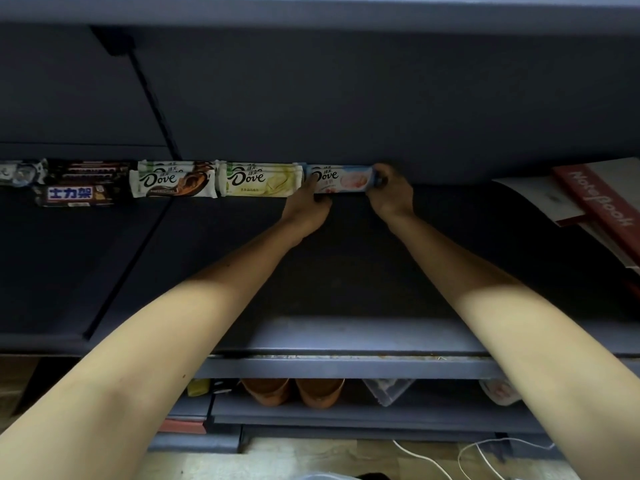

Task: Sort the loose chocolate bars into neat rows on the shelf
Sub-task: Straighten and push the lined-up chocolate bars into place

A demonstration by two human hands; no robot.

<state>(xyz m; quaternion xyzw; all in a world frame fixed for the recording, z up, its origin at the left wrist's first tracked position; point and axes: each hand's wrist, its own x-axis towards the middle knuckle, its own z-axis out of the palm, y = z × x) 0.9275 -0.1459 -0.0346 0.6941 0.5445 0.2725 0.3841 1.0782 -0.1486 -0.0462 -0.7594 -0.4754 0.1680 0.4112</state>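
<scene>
A row of chocolate bars runs along the back of the dark shelf [242,258]. From left come a pale wrapped bar [20,172], a dark Snickers stack [74,195], a white-and-brown Dove stack [173,183] and a white-and-yellow Dove stack [259,180]. At the row's right end lies a blue-and-pink Dove bar [343,180]. My left hand [306,206] pinches that bar's left end. My right hand [391,192] grips its right end. Both arms reach deep into the shelf.
A red notebook [602,206] lies on white sheets [540,195] at the shelf's right. A black upright strip [152,102] runs down the back wall. Lower shelves hold orange cups [294,393] and a clear container [388,391]. White cables [467,455] lie on the floor.
</scene>
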